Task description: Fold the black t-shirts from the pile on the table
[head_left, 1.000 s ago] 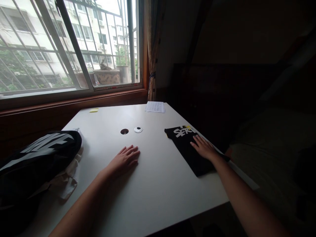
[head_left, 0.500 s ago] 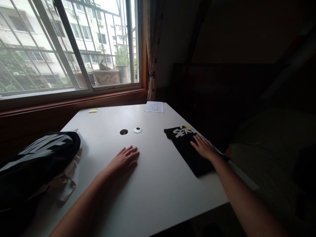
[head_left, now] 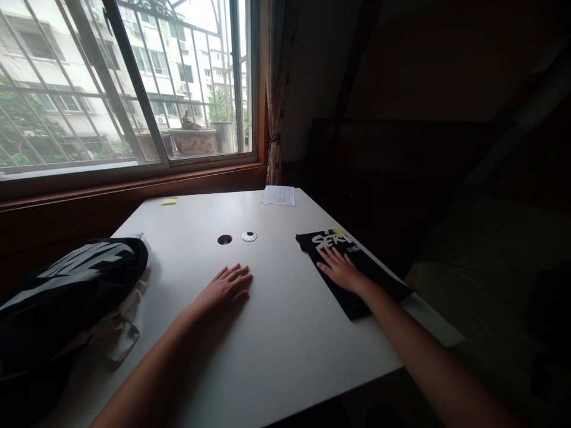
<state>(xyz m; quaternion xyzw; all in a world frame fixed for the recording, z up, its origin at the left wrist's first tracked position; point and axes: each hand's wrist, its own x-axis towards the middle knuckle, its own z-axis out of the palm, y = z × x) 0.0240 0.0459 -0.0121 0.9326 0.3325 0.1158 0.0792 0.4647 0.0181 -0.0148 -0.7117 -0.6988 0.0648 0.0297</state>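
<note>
My left hand [head_left: 227,285] lies flat on the white table [head_left: 267,351], palm down with its fingers stretched out and nothing in it. Under my right hand [head_left: 341,268] is a folded black garment [head_left: 357,303] with white lettering and a yellow patch. The right fingers are spread over its left part, just below the big letters. It lies flat along the table's right edge. On the left side of the table a heap of dark and white clothes [head_left: 75,285] is piled up, apart from my left hand.
Beyond my left hand are a round hole [head_left: 225,239] in the tabletop and a round cover [head_left: 248,236]. Papers [head_left: 279,195] and a yellow sticky note [head_left: 169,201] lie at the far edge. Behind stand a barred window [head_left: 134,89] and a curtain [head_left: 273,154].
My right hand has slid left across the black garment, so more lettering on its right side shows. My left hand stays where it was.
</note>
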